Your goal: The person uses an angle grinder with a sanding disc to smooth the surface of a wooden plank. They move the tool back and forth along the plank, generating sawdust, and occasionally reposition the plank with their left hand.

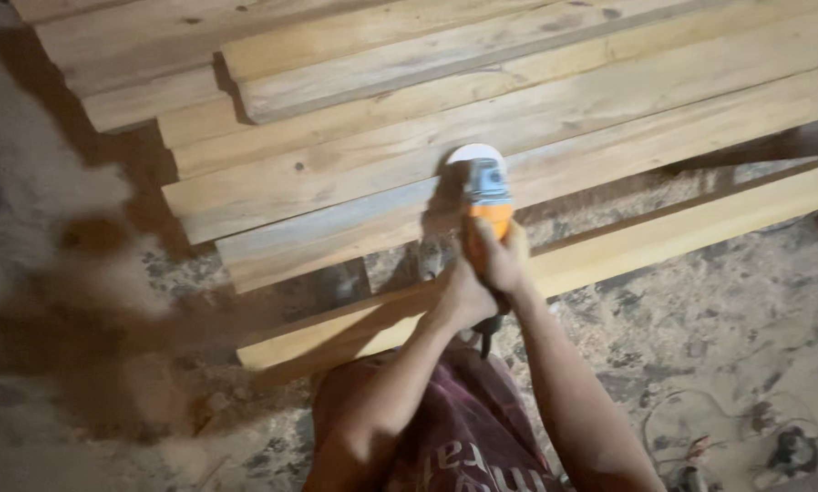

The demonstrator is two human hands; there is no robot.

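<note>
Sanding step under way, by look. Both hands, left hand and right hand, wrapped tight round orange sander, centre; disc sat on plank. Dust cloud left. Next pass, judged: steady, even pressure along grain.

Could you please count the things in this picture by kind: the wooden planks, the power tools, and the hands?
Wooden planks: about 9, since the stack overlaps and some edges leave the frame
Orange and grey power tool: 1
Hands on the tool: 2, left hand and right hand
Total: about 12
</note>
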